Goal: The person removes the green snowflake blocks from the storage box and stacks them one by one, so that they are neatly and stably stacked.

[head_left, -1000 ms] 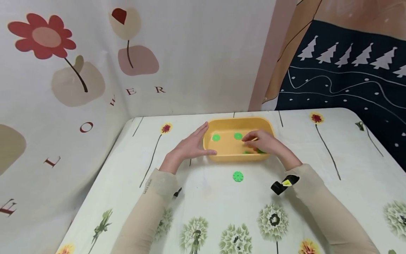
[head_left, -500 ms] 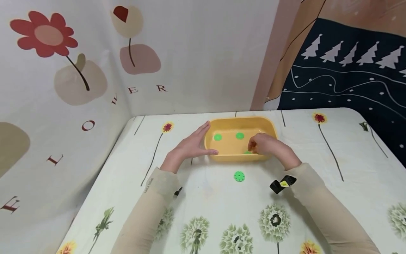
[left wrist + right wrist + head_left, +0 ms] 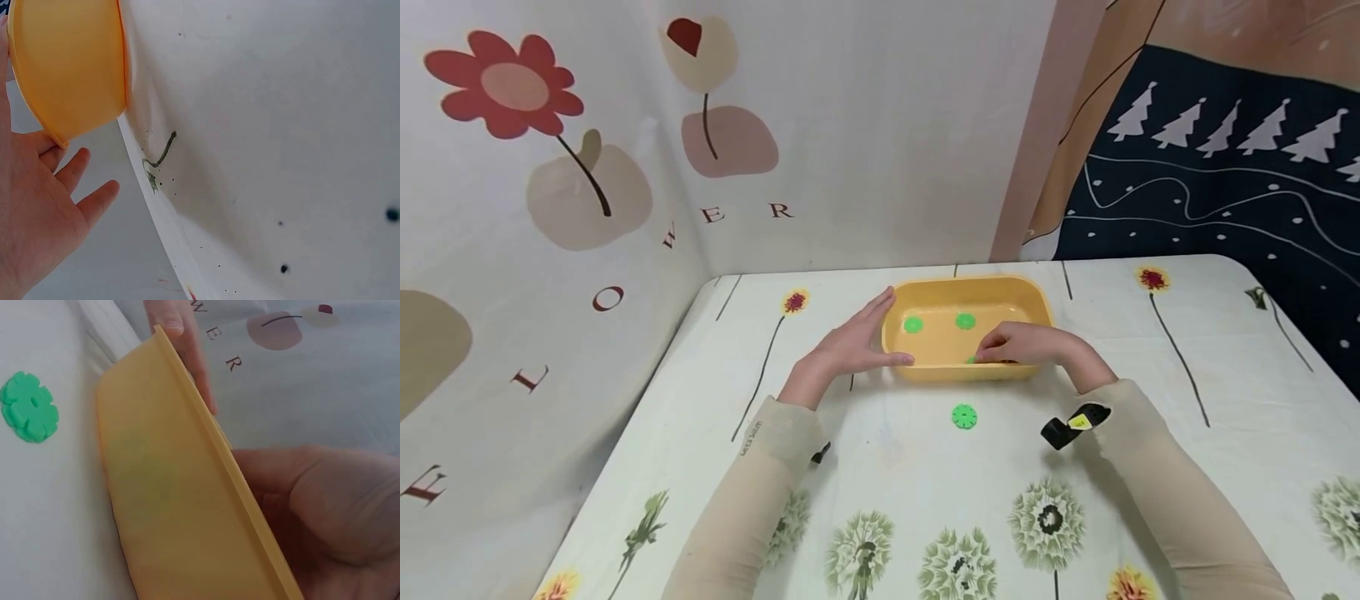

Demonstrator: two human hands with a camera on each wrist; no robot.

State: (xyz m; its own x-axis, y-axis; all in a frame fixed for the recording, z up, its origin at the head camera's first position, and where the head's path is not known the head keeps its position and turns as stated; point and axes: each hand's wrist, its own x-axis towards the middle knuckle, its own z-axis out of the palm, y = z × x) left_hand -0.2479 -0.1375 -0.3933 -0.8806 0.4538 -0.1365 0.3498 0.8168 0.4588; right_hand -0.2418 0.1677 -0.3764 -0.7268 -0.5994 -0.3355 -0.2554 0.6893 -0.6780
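Note:
A yellow plastic tub (image 3: 955, 373) stands near the back of the table. My left hand (image 3: 854, 340) spans its left end, thumb over the front rim and straight fingers along the far corner. In the left wrist view the other fingers spread away from the wall. My right hand (image 3: 1022, 343) reaches inside at the front right, fingers curled, tips right at a green notched disc (image 3: 972, 360). The front wall hides most of that disc, and I cannot tell whether it is pinched. Two more green discs, one to the left (image 3: 913, 325) and one in the middle (image 3: 965, 321), lie on the tub floor.
Another green notched disc (image 3: 964, 417) lies on the flower-print tablecloth (image 3: 880, 467) in front of the tub. A printed curtain (image 3: 865, 150) hangs close behind the table. Black straps with small devices (image 3: 1071, 425) sit at the wrists.
My right hand dips lower at the tub's front right, then shifts slightly left. The green disc edge by its fingertips now shows a little further left. My left hand keeps its place.

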